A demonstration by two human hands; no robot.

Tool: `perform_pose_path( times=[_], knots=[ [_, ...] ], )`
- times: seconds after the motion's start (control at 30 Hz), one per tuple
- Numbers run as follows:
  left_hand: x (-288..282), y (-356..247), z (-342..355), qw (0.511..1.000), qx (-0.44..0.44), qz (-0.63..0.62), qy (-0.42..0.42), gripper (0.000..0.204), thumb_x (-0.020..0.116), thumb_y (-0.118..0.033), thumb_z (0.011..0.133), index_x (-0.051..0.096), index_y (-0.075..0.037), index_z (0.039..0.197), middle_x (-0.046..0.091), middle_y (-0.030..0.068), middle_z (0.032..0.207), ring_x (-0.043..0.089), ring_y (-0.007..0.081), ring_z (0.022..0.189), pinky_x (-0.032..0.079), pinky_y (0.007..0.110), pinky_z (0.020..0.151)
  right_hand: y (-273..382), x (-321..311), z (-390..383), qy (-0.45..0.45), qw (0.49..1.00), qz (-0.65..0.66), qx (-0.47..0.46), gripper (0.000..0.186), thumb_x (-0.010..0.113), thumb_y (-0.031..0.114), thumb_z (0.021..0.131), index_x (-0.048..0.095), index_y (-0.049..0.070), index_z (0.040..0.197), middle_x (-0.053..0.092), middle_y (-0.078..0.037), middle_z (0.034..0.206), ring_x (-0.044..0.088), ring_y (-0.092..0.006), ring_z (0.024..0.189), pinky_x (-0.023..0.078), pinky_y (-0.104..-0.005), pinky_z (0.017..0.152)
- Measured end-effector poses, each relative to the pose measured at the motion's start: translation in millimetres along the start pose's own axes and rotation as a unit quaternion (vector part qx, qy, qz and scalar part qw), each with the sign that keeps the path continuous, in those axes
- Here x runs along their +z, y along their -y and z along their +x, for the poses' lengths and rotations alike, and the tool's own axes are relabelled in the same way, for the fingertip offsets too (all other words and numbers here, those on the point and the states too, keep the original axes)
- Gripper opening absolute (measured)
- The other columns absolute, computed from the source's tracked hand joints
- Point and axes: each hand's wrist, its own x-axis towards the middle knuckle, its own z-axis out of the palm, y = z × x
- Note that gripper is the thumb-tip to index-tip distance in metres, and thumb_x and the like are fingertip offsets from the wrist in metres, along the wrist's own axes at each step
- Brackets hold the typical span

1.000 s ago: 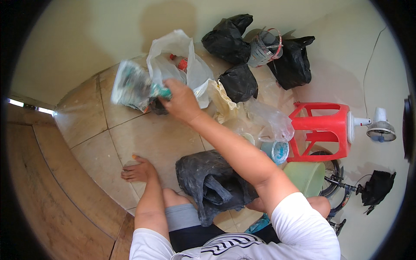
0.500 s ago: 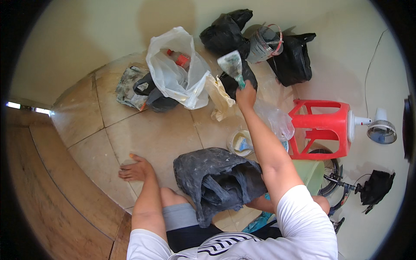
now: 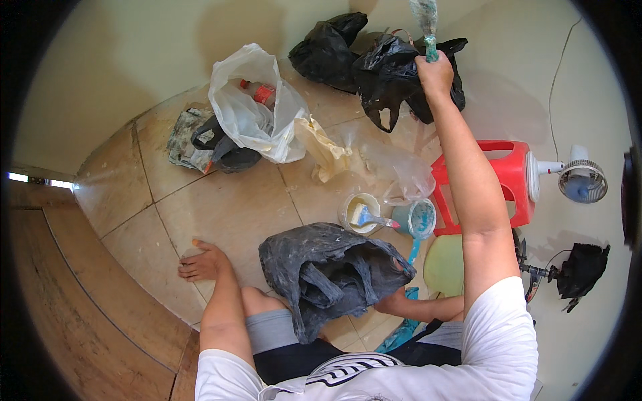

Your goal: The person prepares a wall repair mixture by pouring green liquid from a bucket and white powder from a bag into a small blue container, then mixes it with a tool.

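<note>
In my raised right hand (image 3: pixel 437 73) is a putty knife (image 3: pixel 426 23), its green handle in my fist and its smeared blade pointing up at the wall. A crumpled black plastic bag (image 3: pixel 386 70) lies right beside that fist; whether my fingers also touch it is hidden. My left hand (image 3: pixel 204 261) rests on the tiled floor with its fingers stretched out, holding nothing. Between my legs stands a dusty black plastic bag (image 3: pixel 301 250), its mouth open toward me and its handles loose.
A white bag (image 3: pixel 251 137) holds a red-capped bottle. A paintbrush (image 3: pixel 371 217) lies across a white tub (image 3: pixel 349 208) next to a blue-stained pot (image 3: pixel 416 219). To the right are a red stool (image 3: pixel 491 147), a small fan (image 3: pixel 583 180) and a pale green container (image 3: pixel 443 264).
My right hand has moved up and right with the putty knife. The black bag beside it has shifted the same way and now covers the bucket. My left hand stays on the floor.
</note>
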Motion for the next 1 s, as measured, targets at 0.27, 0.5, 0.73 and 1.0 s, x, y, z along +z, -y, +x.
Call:
perform_pose_path(
  times=[0.27,0.5,0.73,1.0],
  knots=[
    [6.6,3.1,1.9,1.000,-0.012,0.005,0.025,0.081,0.045,-0.060,0.095,0.046,0.012,0.133,0.043,0.0342,0.138,0.033,0.0501,0.138,0.026,0.060,0.112,13.2,15.6,-25.7,0.059,0.998,-0.018,-0.031,0.036,0.069,0.030,0.078,0.066,0.001,0.099,0.070,-0.024,0.096,0.066,-0.0437,0.095,0.051,-0.0492,0.084],
    [2.7,1.0,0.5,0.999,-0.020,-0.004,0.036,0.082,0.043,-0.061,0.095,0.046,0.012,0.133,0.042,0.0339,0.139,0.032,0.0497,0.139,0.026,0.059,0.113,-2.0,17.0,-44.7,0.107,0.974,-0.199,0.010,0.033,0.070,0.028,0.082,0.067,0.006,0.106,0.066,-0.019,0.111,0.064,-0.0405,0.104,0.052,-0.0518,0.086],
    [-0.2,-1.0,0.1,1.000,-0.003,-0.015,0.003,0.078,0.045,-0.059,0.096,0.047,0.011,0.129,0.045,0.0322,0.135,0.036,0.0484,0.135,0.029,0.059,0.110,-17.5,65.3,-43.3,-0.044,0.982,-0.024,-0.179,0.031,0.074,0.024,0.077,0.066,0.002,0.098,0.060,-0.021,0.111,0.058,-0.0405,0.106,0.048,-0.0479,0.092],
    [-1.7,-0.1,-0.9,1.000,0.010,-0.020,-0.008,0.078,0.047,-0.059,0.096,0.046,0.011,0.129,0.048,0.0314,0.132,0.039,0.0477,0.132,0.032,0.059,0.107,32.2,181.6,-52.9,0.030,0.987,0.024,-0.157,0.051,0.072,0.045,0.084,0.067,0.007,0.117,0.051,-0.022,0.139,0.049,-0.0430,0.128,0.042,-0.0554,0.103]
  ],
)
